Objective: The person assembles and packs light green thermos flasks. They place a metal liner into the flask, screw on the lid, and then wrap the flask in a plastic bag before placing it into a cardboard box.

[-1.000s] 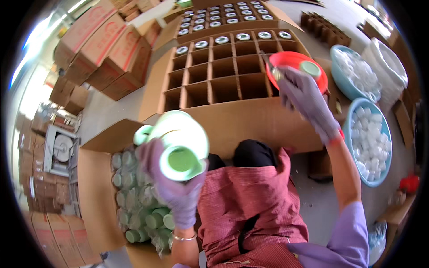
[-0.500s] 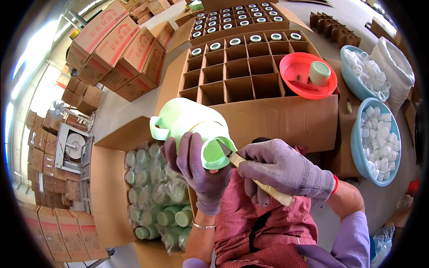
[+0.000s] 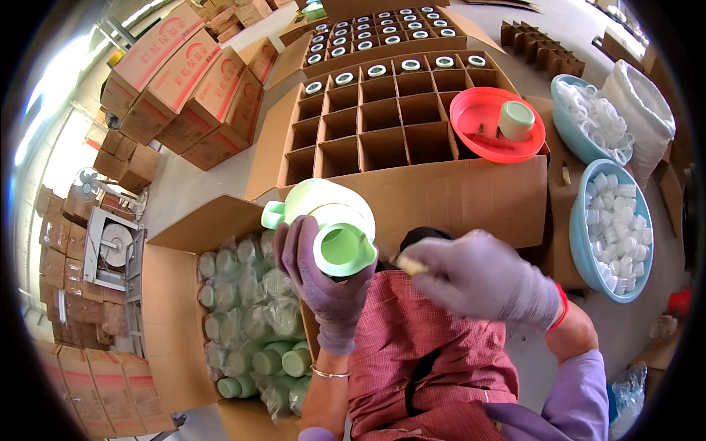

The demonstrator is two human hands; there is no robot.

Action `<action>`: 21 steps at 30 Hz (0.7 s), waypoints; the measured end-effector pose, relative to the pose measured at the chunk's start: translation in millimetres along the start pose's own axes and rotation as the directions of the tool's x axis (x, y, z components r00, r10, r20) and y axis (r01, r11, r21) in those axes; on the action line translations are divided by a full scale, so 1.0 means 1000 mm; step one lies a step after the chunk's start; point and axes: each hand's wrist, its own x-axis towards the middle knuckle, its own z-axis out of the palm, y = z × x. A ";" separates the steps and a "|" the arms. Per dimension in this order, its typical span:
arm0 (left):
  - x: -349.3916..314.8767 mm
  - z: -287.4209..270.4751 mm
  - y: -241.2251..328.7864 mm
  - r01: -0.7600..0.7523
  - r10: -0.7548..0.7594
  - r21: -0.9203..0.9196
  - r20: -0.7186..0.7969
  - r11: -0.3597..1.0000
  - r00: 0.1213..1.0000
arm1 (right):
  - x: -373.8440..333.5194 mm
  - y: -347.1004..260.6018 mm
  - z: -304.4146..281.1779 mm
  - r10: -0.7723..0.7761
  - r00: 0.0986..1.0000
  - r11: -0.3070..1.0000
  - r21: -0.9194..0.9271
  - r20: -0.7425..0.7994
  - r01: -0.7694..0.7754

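A pale green jug with a side handle and a pouring lip is held by my gloved left hand. Its round mouth faces me, and the fingers wrap its lower side. Just right of the lip, my gloved right hand is closed around a knife with a pale handle. The right hand is smeared by motion, and the blade hardly shows; a small gap seems to separate it from the jug.
Ahead stands a divided carton with a red basin on its corner, holding a green cup. Bagged green cups fill the open carton at left. Blue basins of white caps and white rings stand at right.
The knife has come away from the jug's lip, and my right hand has turned over. The jug has tipped so its mouth faces me more squarely.
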 end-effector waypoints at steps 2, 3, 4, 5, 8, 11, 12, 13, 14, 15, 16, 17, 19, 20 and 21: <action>0.005 -0.006 0.001 0.020 -0.020 -0.035 -0.003 0.999 1.000 | 0.011 0.013 -0.019 0.165 0.983 0.986 0.043 -0.075 -0.162; 0.008 -0.012 -0.002 0.026 -0.025 -0.024 0.014 0.999 1.000 | 0.018 0.024 -0.033 0.293 0.945 0.956 0.026 -0.148 -0.292; 0.009 -0.016 -0.001 0.132 -0.135 -0.138 -0.011 0.982 0.991 | 0.027 0.049 -0.043 0.241 0.924 0.952 -0.110 -0.297 -0.284; 0.009 -0.016 -0.001 0.233 -0.246 -0.268 -0.018 0.935 0.969 | 0.038 0.085 -0.052 0.168 0.883 0.919 -0.255 -0.438 -0.301; 0.001 -0.008 -0.006 0.356 -0.614 -0.895 0.125 0.269 0.779 | 0.056 0.173 -0.086 0.083 0.864 0.790 -0.496 -0.497 -0.361; -0.012 -0.013 0.007 0.328 -0.703 -0.937 0.314 -0.121 0.638 | 0.067 0.136 -0.062 0.034 0.882 0.944 -0.275 -0.470 -0.183; -0.017 -0.014 0.022 0.367 -0.726 -0.919 0.351 -0.145 0.592 | 0.057 0.113 -0.046 0.072 0.930 0.976 0.219 -0.362 0.010; -0.026 -0.017 0.037 0.449 -0.703 -0.880 0.419 -0.157 0.574 | 0.045 0.086 -0.029 0.085 0.955 0.872 0.484 -0.285 0.067; -0.053 -0.022 0.027 0.424 -0.595 -0.877 0.469 -0.226 0.652 | 0.034 0.060 -0.011 0.070 0.920 0.833 0.530 -0.385 0.159; -0.080 -0.026 0.018 0.415 -0.473 -0.857 0.515 -0.306 0.715 | 0.023 0.051 -0.010 0.083 0.871 0.881 0.444 -0.483 0.162; -0.097 -0.042 0.001 0.487 -0.368 -0.804 0.591 -0.341 0.718 | 0.013 0.049 -0.015 0.013 0.892 0.908 0.380 -0.451 0.179; -0.102 -0.051 -0.008 0.581 -0.410 -0.779 0.622 -0.234 0.667 | 0.005 0.049 -0.014 -0.052 0.912 0.927 0.321 -0.408 0.196; -0.097 -0.063 -0.014 0.765 -0.469 -0.642 0.690 -0.047 0.551 | -0.002 0.061 0.018 -0.459 0.841 0.883 -0.037 -0.287 0.469; -0.088 -0.058 -0.010 0.786 -0.479 -0.618 0.682 0.027 0.553 | -0.006 0.060 0.043 -0.563 0.790 0.817 -0.020 -0.243 0.576; -0.074 -0.050 -0.003 0.801 -0.484 -0.591 0.677 0.092 0.555 | -0.018 0.054 0.071 -0.549 0.813 0.830 -0.017 -0.191 0.557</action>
